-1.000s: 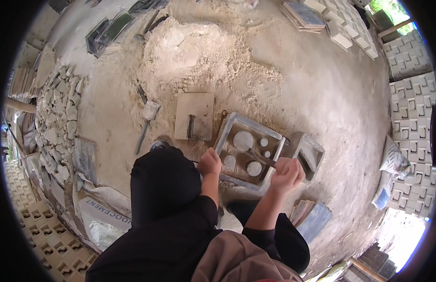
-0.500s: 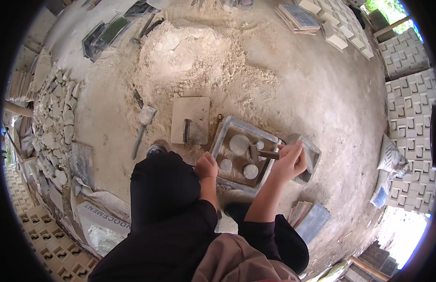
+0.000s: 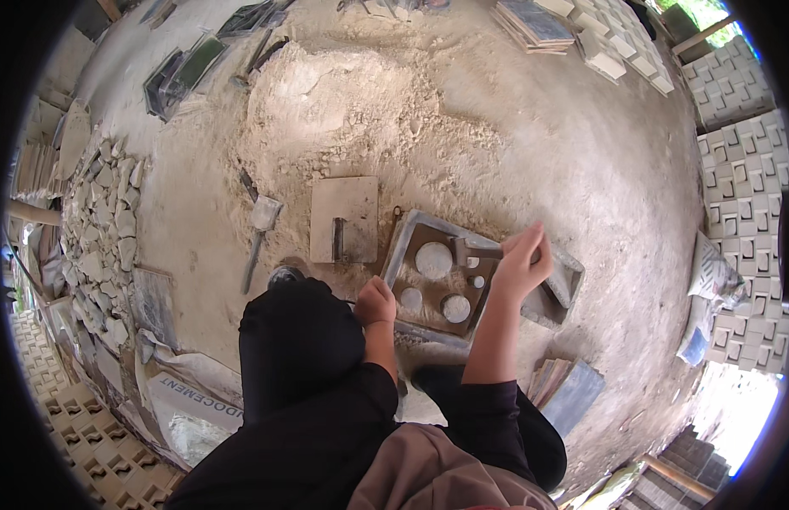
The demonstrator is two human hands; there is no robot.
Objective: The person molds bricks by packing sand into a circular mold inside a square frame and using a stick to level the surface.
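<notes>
My right hand (image 3: 524, 265) is closed round the handle of a hammer (image 3: 461, 251), whose head is over the upper right part of a square metal-framed mould (image 3: 400, 246). Inside the mould lie several pale round discs (image 3: 433, 261) of different sizes on a brown surface. At the mould's left corner my left hand (image 3: 376, 302) is closed in a fist against the frame; what its fingers hold is hidden. A thin rod (image 3: 389, 229) with a looped end lies along the mould's left side.
A square board with a handle (image 3: 344, 204) and a trowel (image 3: 266, 212) lie left of the mould. Beyond spreads a heap of pale powder (image 3: 335, 102). A grey tray-like block (image 3: 551, 293) sits at the mould's right, boards (image 3: 568, 395) nearer me. Patterned blocks (image 3: 743, 178) stand stacked at far right.
My right hand has moved slightly up and right. The hammer head has shifted away from me toward the mould's far side, uncovering a small disc. My left hand stays at the corner.
</notes>
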